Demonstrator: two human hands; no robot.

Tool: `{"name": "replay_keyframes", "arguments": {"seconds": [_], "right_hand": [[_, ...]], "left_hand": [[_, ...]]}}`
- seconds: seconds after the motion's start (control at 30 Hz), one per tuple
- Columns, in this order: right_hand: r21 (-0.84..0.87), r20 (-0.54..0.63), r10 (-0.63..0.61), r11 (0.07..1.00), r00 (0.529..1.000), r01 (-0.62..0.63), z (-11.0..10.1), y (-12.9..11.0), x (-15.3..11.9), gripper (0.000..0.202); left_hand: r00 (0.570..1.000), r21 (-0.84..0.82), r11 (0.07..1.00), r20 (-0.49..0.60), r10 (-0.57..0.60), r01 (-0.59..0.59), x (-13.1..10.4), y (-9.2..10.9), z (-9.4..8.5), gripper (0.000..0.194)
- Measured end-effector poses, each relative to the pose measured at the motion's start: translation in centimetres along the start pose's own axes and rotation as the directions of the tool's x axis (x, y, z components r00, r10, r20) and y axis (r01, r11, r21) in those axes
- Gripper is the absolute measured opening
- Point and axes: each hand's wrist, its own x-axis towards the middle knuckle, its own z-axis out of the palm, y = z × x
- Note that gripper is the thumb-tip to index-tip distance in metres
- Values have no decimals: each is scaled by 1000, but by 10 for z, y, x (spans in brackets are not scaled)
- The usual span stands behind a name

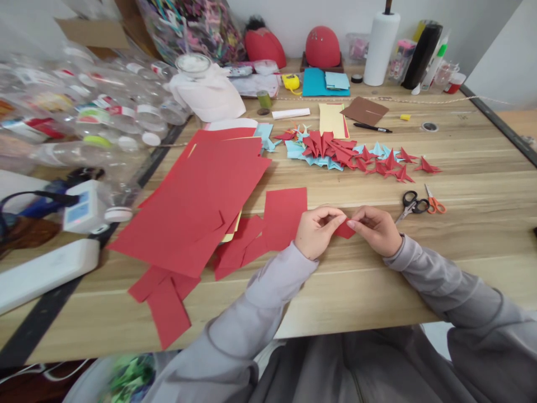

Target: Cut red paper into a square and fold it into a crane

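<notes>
A small folded piece of red paper point(344, 230) is pinched between both my hands above the wooden table. My left hand point(319, 229) grips its left side with thumb and fingers. On its right side, my right hand point(376, 228) pinches the paper the same way. Just left of my left hand lies a red paper sheet point(286, 217). Beyond my hands is a cluster of folded red paper cranes point(389, 161) mixed with light blue folded pieces point(297, 150). Part of the held paper is hidden behind my fingers.
Large red sheets point(197, 196) and red scraps point(168, 310) cover the table's left side. Black-handled scissors point(414, 204) and orange scissors point(436, 205) lie beyond my right hand. Plastic bottles point(121, 117) crowd the far left. A yellow tape measure point(291, 83) sits at the back.
</notes>
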Motion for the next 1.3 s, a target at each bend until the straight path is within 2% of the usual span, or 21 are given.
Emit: {"name": "replay_keyframes", "arguments": {"seconds": [0.13, 0.27, 0.4, 0.57, 0.73, 0.83, 0.93, 1.13, 1.3], "right_hand": [[79, -43, 26, 997, 999, -23, 0, -1, 2, 24], [121, -58, 43, 992, 997, -36, -1, -4, 4, 27], [125, -36, 30, 992, 999, -25, -1, -4, 3, 28], [143, -6, 29, 989, 1000, -28, 0, -1, 0, 23], [163, 27, 93, 982, 995, -96, 2, 5, -2, 23], [132, 19, 73, 988, 997, -75, 2, 3, -1, 21], [136, 12, 80, 987, 997, -81, 1, -4, 1, 24], [183, -3, 198, 964, 980, -194, -1, -10, 5, 34], [132, 60, 173, 975, 983, -180, 0, -2, 4, 33]], "left_hand": [[991, -148, 985, -87, -105, 91, 3, -6, -1, 15], [978, -262, 952, -92, -188, 159, 4, -11, -2, 18], [986, -201, 972, -90, -144, 123, 3, -9, -2, 19], [995, -91, 991, 47, -92, 96, 1, -2, -1, 17], [998, -102, 994, 51, -22, 27, 1, 0, -1, 10], [997, -90, 995, 66, -33, 39, 1, 0, -1, 11], [997, -96, 992, 38, -73, 77, 1, 0, 0, 13], [993, -162, 980, -17, -120, 115, 1, -2, 4, 19], [984, -163, 979, -107, -144, 125, 3, -7, 2, 19]]}}
